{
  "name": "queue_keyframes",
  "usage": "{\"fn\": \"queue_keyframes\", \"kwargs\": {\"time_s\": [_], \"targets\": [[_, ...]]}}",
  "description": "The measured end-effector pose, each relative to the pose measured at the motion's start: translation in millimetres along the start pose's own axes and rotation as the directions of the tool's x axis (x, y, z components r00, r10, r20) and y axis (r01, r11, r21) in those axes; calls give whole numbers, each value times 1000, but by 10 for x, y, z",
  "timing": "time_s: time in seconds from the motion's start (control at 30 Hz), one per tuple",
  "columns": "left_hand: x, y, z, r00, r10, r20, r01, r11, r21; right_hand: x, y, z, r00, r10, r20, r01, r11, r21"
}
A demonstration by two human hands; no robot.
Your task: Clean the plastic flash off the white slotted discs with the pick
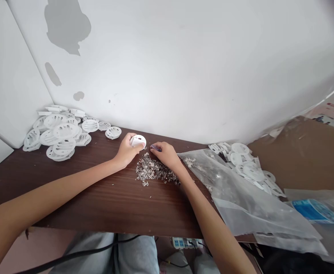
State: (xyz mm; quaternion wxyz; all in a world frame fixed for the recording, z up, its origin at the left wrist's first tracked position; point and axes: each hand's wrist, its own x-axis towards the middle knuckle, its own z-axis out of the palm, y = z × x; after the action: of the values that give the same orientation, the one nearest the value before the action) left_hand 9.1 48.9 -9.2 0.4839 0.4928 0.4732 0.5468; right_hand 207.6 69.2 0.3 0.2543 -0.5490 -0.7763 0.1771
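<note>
My left hand grips a round white plastic piece by its edge, raised a little over the table. Close beside it, my right hand is closed around a small dark, slim tool whose exact kind I cannot make out. Below both hands lies a heap of small shiny metal clips on the dark wooden table. Part of the heap is hidden by my right wrist.
Many slotted white discs are piled at the back left. More white plastic pieces lie at the right, partly behind a clear plastic bag. A white wall bounds the table's back. A power strip sits below the front edge.
</note>
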Motion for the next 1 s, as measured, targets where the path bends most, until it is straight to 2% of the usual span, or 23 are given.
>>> {"fn": "queue_keyframes", "kwargs": {"time_s": [0.1, 0.17, 0.27, 0.33, 0.4, 0.47, 0.5, 0.6, 0.73, 0.83, 1.0], "targets": [[-5, -26, -17, 995, 66, 75, -75, 990, 118, -12, -31, 10, 1000, 6, -24, -5, 1000, 14], [-17, -31, -28, 986, 113, 122, -138, 965, 222, -39, -47, -36, 995, 48, -83, -42, 997, 71], [-62, -8, -31, 960, 181, 212, -240, 923, 302, -86, -72, -153, 967, 171, -189, -105, 943, 316], [-109, 13, -23, 905, 307, 294, -394, 864, 312, -116, -105, -225, 953, 261, -154, -139, 828, 544], [-161, 24, -12, 812, 449, 373, -568, 755, 327, -140, -150, -267, 950, 307, -46, -177, 655, 734], [-206, 23, -2, 721, 530, 446, -686, 638, 350, -159, -198, -279, 952, 304, 47, -204, 510, 836], [-223, 19, 1, 687, 552, 472, -723, 588, 363, -168, -218, -277, 954, 291, 76, -212, 467, 859], [-244, 12, 6, 612, 618, 494, -791, 459, 405, -199, -257, -261, 957, 248, 149, -247, 428, 869], [-228, 8, 0, 552, 707, 443, -821, 365, 439, -259, -276, -264, 948, 243, 207, -299, 448, 843], [-217, 2, -7, 537, 726, 430, -827, 353, 438, -291, -274, -279, 947, 254, 199, -299, 463, 834], [-234, 21, -5, 602, 702, 380, -781, 419, 462, -299, -259, -276, 960, 229, 164, -263, 523, 811]]}}
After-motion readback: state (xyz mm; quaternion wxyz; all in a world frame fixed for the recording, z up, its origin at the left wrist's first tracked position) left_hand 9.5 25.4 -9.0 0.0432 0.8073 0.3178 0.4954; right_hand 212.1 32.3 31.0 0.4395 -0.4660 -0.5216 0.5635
